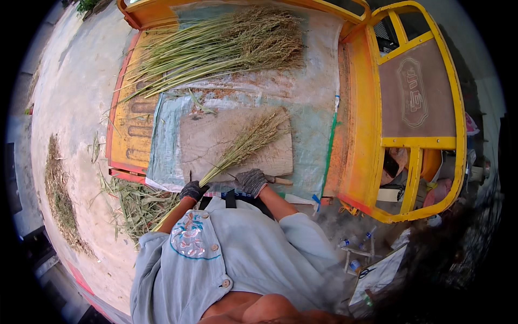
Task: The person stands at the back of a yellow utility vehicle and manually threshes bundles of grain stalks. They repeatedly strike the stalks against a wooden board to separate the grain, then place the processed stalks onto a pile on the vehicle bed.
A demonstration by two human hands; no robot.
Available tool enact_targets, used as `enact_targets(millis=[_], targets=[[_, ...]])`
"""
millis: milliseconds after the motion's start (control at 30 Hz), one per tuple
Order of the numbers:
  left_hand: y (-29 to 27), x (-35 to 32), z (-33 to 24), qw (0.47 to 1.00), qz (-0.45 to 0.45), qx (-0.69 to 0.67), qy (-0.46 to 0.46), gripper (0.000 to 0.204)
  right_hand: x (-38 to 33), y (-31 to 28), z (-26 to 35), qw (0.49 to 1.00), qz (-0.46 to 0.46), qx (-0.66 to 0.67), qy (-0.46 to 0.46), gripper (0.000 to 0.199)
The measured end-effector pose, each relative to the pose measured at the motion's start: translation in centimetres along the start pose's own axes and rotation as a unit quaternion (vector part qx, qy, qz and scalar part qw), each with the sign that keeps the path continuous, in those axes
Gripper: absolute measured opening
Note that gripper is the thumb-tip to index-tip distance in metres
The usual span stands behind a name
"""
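My left hand (193, 190), in a dark grey glove, is closed around the lower stalks of a small bundle of seed-headed stalks (240, 149). The bundle slants up to the right, its bushy heads lying across a wooden board (202, 129); the cut ends run down past my left forearm. At the board's near edge is my right hand (251, 182), in a grey glove, its fingers drawn together. A thin strand shows by its fingertips, but what it grips is too small to make out. Just right of that hand lies a wooden handle (281, 181), its other end hidden.
A large pile of similar stalks (216, 46) lies at the far side of the yellow truck bed (137, 121), on woven plastic sheeting (318, 124). A yellow metal frame (458, 108) rises at right. Leaf scraps (143, 205) lie at lower left; bottles and scissors (372, 271) at lower right.
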State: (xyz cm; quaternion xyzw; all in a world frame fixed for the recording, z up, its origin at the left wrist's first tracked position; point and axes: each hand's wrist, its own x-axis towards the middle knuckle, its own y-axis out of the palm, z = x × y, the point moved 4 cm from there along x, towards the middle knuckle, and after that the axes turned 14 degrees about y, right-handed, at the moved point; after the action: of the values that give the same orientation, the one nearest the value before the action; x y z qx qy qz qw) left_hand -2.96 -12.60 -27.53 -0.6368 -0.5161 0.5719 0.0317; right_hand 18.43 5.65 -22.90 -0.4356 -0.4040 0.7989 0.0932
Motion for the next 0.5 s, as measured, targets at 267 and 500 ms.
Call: enact_targets(millis=[267,500], targets=[[-0.4,0.8,0.5,1.0,-0.009,0.003,0.027,0.047,4.7,-3.0,-15.9,0.936,-0.087,0.106,0.323,0.045],[-0.5,0.1,0.5,0.996,-0.032,0.074,-0.041,0.028,2.9,-3.9,-9.0,0.949,-0.156,0.095,0.259,0.041]])
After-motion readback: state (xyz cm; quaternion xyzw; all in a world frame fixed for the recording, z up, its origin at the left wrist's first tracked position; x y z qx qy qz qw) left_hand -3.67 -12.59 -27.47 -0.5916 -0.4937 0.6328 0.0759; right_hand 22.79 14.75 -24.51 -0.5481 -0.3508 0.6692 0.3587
